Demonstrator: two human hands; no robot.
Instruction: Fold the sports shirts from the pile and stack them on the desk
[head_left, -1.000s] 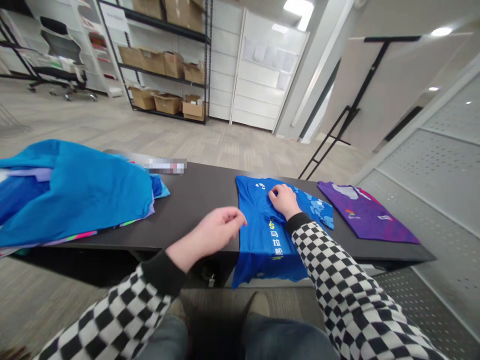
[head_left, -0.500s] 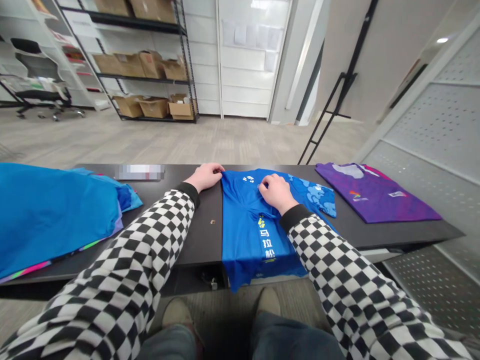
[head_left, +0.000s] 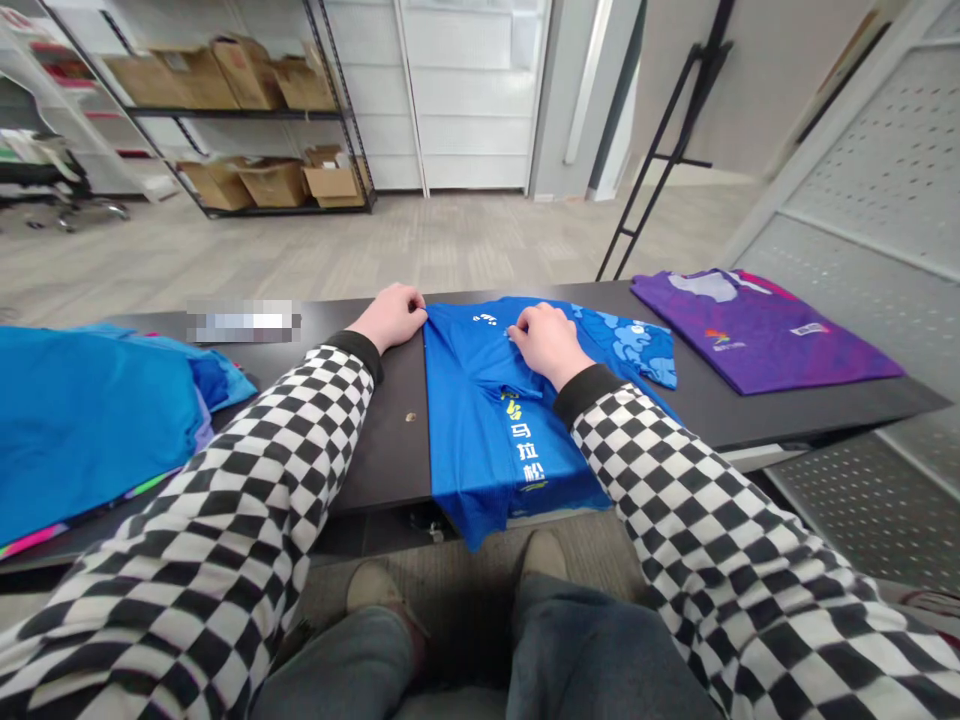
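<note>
A blue T-shirt (head_left: 480, 440) with white and yellow lettering lies on the dark table (head_left: 390, 460), its lower end hanging over the front edge. One side is folded in, and a patterned light-blue sleeve spreads to the right. My left hand (head_left: 392, 315) pinches the shirt's far left corner between thumb and fingers. Near the collar area, my right hand (head_left: 549, 340) is closed with its fingertips gripping the fabric. Creases run through the cloth between both hands.
A folded purple shirt (head_left: 765, 335) lies at the table's right. On the left is a pile of blue and coloured shirts (head_left: 97, 420), with a blurred flat item (head_left: 244, 321) behind it. A black stand (head_left: 660, 160) and a perforated panel (head_left: 862, 190) stand beyond the right side.
The view has tilted down and shifted a little. Both hands stay at nearly the same places on the blue T-shirt, whose fabric is slightly more drawn into creases near the right hand.
</note>
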